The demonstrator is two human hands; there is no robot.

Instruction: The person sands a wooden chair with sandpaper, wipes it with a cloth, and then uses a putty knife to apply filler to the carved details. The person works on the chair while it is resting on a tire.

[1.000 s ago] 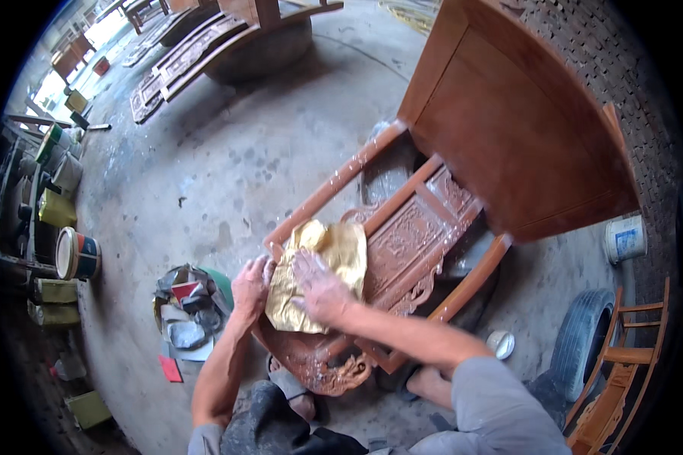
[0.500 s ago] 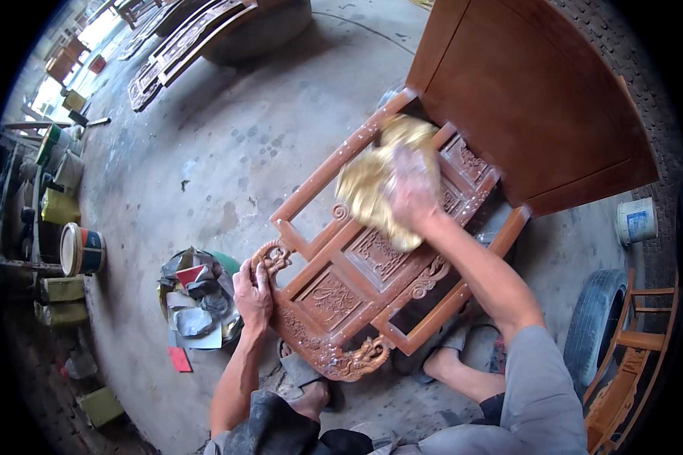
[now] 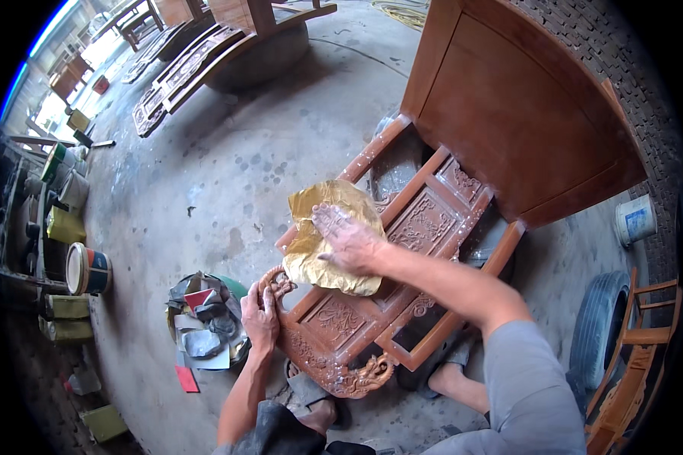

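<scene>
Right hand [image 3: 347, 241] lying flat, fingers spread, palm pressing down on yellow sheet [image 3: 328, 246]. Sheet crumpled, golden, resting on upper left rail of carved wooden frame [image 3: 391, 284]; covering part of rail and part of nearest carved panel. Cannot tell whether sheet is paper or cloth.

Left hand [image 3: 262, 311] curling around scrolled end of frame at lower left corner, fingers wrapped over the carved curl, thumb side toward the panels. Gripping, not pinching.

Frame lying tilted across concrete floor [image 3: 228, 182], reddish brown, showing several carved panels between straight rails. Far end leaning against or tucked under large brown cabinet [image 3: 520, 114] at upper right; exact contact not resolving. Pale dust or white flecks showing on the upper rail near cabinet.

Foot in sandal [image 3: 311, 390] sitting just beside lower carved corner of frame. Grey sleeve [image 3: 527, 387] covering upper right arm; forearm bare.

Pile of scraps [image 3: 205, 322] lying on floor just left of left hand, grey and red pieces mixed over something green. Round tin [image 3: 87, 268] standing further left, near row of other containers along the edge. White bucket [image 3: 636, 220] standing at right, beyond cabinet corner. Tyre [image 3: 599, 326] leaning at right, near wooden chair [image 3: 634, 364]. More carved furniture pieces [image 3: 197, 57] stacking at top left, well apart from the hands.
</scene>
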